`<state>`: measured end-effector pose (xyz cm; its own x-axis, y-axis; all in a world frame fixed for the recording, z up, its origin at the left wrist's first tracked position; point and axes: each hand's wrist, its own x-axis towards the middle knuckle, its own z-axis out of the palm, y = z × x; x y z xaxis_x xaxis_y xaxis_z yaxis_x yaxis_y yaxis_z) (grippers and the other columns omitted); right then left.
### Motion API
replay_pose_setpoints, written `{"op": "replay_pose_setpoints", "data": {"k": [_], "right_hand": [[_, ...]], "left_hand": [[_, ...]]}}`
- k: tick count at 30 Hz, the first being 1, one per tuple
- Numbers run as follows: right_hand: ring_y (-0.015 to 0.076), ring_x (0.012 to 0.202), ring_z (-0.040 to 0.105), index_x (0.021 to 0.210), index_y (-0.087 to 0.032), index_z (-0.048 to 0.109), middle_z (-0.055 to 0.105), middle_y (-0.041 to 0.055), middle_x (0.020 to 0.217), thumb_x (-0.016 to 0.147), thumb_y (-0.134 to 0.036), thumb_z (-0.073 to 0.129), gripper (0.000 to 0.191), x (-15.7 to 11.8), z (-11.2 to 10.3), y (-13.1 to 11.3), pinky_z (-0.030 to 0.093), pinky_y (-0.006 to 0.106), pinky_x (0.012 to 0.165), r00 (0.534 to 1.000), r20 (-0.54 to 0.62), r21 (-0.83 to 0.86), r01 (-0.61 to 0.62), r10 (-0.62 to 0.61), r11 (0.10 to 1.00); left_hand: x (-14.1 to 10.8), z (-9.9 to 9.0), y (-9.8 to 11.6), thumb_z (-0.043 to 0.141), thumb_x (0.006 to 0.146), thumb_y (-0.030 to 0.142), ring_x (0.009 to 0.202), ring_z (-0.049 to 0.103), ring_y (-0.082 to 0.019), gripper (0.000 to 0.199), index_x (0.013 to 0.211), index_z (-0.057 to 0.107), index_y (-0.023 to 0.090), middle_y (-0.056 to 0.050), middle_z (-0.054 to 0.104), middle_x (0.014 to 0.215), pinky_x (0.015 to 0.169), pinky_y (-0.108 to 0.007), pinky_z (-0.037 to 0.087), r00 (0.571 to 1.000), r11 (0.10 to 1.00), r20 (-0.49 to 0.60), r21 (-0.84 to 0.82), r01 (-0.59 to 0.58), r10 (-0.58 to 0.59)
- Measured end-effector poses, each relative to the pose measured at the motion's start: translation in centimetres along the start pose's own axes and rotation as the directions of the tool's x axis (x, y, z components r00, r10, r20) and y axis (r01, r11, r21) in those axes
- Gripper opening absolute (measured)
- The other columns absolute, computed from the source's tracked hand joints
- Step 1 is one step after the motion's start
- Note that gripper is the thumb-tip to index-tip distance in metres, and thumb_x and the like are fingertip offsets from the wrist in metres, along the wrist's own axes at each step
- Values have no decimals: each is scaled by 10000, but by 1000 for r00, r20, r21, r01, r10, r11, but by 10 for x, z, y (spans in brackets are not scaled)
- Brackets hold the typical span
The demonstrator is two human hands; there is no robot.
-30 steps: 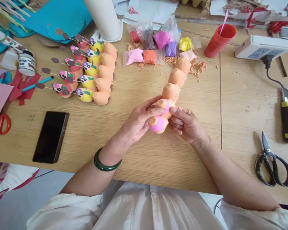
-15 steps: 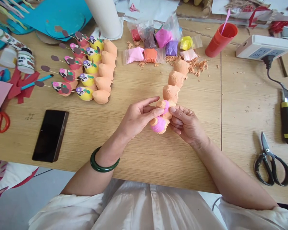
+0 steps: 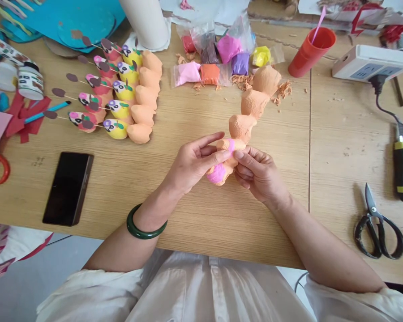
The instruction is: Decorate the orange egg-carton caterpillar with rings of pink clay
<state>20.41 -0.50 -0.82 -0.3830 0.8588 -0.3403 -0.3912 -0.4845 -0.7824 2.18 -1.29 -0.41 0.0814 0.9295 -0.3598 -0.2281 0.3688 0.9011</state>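
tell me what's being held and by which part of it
The left hand and right hand hold the orange strip by opposite sides of its pink-patched near end.

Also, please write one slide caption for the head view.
Left hand and right hand hold a pink-patched orange strip at the table.

The strip (image 3: 242,127) is a single row of five rounded, rough-skinned bumps, pale orange, with bright pink patches on the two nearest. It slants over the tabletop (image 3: 195,223), far end pointing away and to the right, near end pinched from both sides by fingers (image 3: 220,156) that partly cover it
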Motion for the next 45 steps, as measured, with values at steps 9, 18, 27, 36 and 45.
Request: {"op": "replay_pose_setpoints", "data": {"k": [9,18,27,36,45], "right_hand": [[28,413,196,737,-209,657,311,-152,476,757,-512,997,456,-2,3,-1,253,181,351,1000,-14,-30,20,-21,999],[30,429,157,701,-221,584,281,-150,504,763,-524,990,510,3,-4,0,240,175,345,999,-7,18,33,-33,999],[25,424,159,688,-222,563,271,-152,497,753,-522,1002,536,2,-2,1,250,163,352,999,23,36,25,-25,999],[26,423,149,698,-227,559,284,-159,491,766,-546,979,533,2,-4,4,249,166,356,1000,26,67,7,-9,998],[27,407,208,710,-223,572,343,-167,463,701,-573,1011,561,3,-3,3,246,176,357,999,30,36,-22,21,999]], "left_hand": [[-3,5,-7,979,778,523,905,801,-221,766,1414,753,161,-70,875,984,757,-273,608,998,997,-11,28,-65,65],[0,9,3,824,849,393,1095,744,-220,495,1306,806,203,-42,823,1152,823,-256,565,999,997,-50,-78,13,-17],[3,2,1,994,714,368,1057,766,-204,715,1368,775,180,-65,852,1148,879,-261,597,999,995,4,-90,39,-38],[1,-1,6,1055,647,444,1040,816,-255,763,1327,825,181,-75,881,1078,919,-330,647,999,1000,-44,9,25,-25],[0,0,1,1020,721,450,1341,757,-301,503,1183,890,300,-38,861,1289,1152,-381,625,999,1000,31,9,-20,19]]}}
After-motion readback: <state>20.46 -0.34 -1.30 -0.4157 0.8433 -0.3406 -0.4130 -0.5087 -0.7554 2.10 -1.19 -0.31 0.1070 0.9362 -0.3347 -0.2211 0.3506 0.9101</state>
